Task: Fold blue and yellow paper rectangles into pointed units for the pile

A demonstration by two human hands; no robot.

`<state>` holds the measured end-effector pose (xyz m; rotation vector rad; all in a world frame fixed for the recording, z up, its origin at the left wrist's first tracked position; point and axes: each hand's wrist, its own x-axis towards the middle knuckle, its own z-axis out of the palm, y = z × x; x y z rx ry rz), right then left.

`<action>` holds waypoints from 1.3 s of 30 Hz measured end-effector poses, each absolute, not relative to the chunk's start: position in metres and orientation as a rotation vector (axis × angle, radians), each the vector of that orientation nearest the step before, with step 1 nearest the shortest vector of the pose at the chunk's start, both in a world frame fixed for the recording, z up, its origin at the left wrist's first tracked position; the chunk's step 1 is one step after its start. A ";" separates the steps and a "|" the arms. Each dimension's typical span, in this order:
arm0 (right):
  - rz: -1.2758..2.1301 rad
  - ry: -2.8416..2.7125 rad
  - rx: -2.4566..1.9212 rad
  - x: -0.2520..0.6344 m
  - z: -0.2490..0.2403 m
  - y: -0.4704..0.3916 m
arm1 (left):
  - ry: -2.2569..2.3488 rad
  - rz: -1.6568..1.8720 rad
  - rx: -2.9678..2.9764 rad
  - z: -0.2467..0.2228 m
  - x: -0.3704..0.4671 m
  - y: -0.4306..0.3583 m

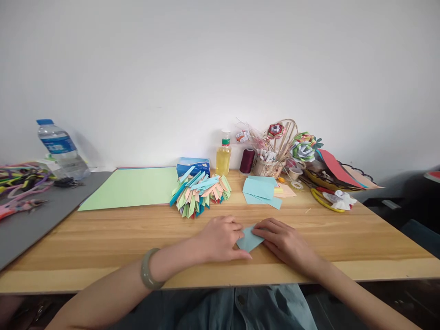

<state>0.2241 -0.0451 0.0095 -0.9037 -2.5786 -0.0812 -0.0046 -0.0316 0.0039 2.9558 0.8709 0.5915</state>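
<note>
A small piece of light blue paper (250, 240) lies on the wooden table in front of me, with a slanted edge that looks folded. My left hand (222, 239) holds its left side, fingers curled at the edge and thumb resting along the near side. On the paper's right side, my right hand (282, 240) presses its fingertips near the top corner; its thumb is mostly hidden. Beyond my hands sits a stack of light blue paper pieces (260, 189). To its left is a heap of folded paper pieces (201, 192) in green, blue and peach.
Large green sheets (137, 185) lie at the back left, beside a grey mat (90, 192) and a tilted water bottle (62, 149). Along the wall stand a tissue pack (193, 165), a bottle of yellow liquid (223, 158), dark red thread (247, 161) and a basket (268, 168) with paper flowers.
</note>
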 end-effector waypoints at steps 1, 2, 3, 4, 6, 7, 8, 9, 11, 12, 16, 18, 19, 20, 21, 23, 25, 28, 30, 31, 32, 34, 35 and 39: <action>-0.023 -2.570 -0.925 0.227 0.009 -0.045 | 0.894 0.610 2.959 0.003 -0.004 -0.033; 0.024 -2.562 -0.944 0.229 0.009 -0.045 | 0.906 0.629 2.973 0.003 -0.004 -0.035; 0.058 -2.556 -0.960 0.231 0.008 -0.046 | 0.905 0.642 2.996 0.003 -0.004 -0.036; 0.083 -2.552 -0.971 0.233 0.008 -0.046 | 0.892 0.644 3.022 0.002 -0.003 -0.037; 0.119 -2.540 -0.976 0.235 0.007 -0.046 | 0.844 0.630 3.058 0.002 -0.002 -0.039; 0.137 -2.529 -0.970 0.236 0.007 -0.046 | 0.820 0.625 3.057 0.001 -0.002 -0.040; 0.159 -2.517 -0.962 0.237 0.006 -0.046 | 0.807 0.627 3.038 0.001 -0.001 -0.041; 0.185 -2.503 -0.955 0.239 0.006 -0.046 | 0.807 0.642 2.997 0.000 -0.001 -0.041; 0.247 -2.459 -0.962 0.241 0.006 -0.044 | 0.857 0.677 2.861 0.000 0.000 -0.041; 0.284 -2.428 -0.982 0.242 0.006 -0.043 | 0.911 0.686 2.772 0.000 0.001 -0.041; 0.471 -2.292 -1.152 0.243 0.006 -0.036 | 1.178 0.691 2.415 0.003 0.003 -0.039; 0.518 -2.243 -1.270 0.240 0.007 -0.033 | 1.295 0.680 2.281 0.006 0.005 -0.038; 0.516 -2.225 -1.332 0.239 0.007 -0.032 | 1.342 0.668 2.231 0.007 0.006 -0.038; 0.505 -2.213 -1.389 0.237 0.007 -0.031 | 1.382 0.654 2.191 0.009 0.006 -0.038; 0.491 -2.208 -1.436 0.235 0.008 -0.030 | 1.415 0.640 2.161 0.011 0.007 -0.039; 0.467 -2.208 -1.489 0.232 0.008 -0.031 | 1.460 0.618 2.124 0.014 0.009 -0.040; 0.451 -2.206 -1.501 0.229 0.007 -0.032 | 1.495 0.601 2.107 0.016 0.011 -0.040; 0.407 -2.194 -1.505 0.227 0.004 -0.034 | 1.527 0.568 2.112 0.018 0.013 -0.041; 0.359 -2.177 -1.517 0.227 0.001 -0.036 | 1.536 0.543 2.133 0.018 0.014 -0.041; 0.337 -2.167 -1.524 0.227 -0.001 -0.037 | 1.539 0.531 2.147 0.019 0.015 -0.040; 0.321 -2.157 -1.531 0.227 -0.002 -0.038 | 1.541 0.519 2.161 0.019 0.015 -0.040; 0.308 -2.140 -1.545 0.227 -0.004 -0.039 | 1.546 0.492 2.187 0.019 0.016 -0.040; 0.306 -2.137 -1.550 0.227 -0.005 -0.039 | 1.550 0.475 2.199 0.020 0.016 -0.039; 0.295 -2.141 -1.592 0.227 -0.005 -0.039 | 1.565 0.432 2.246 0.020 0.017 -0.039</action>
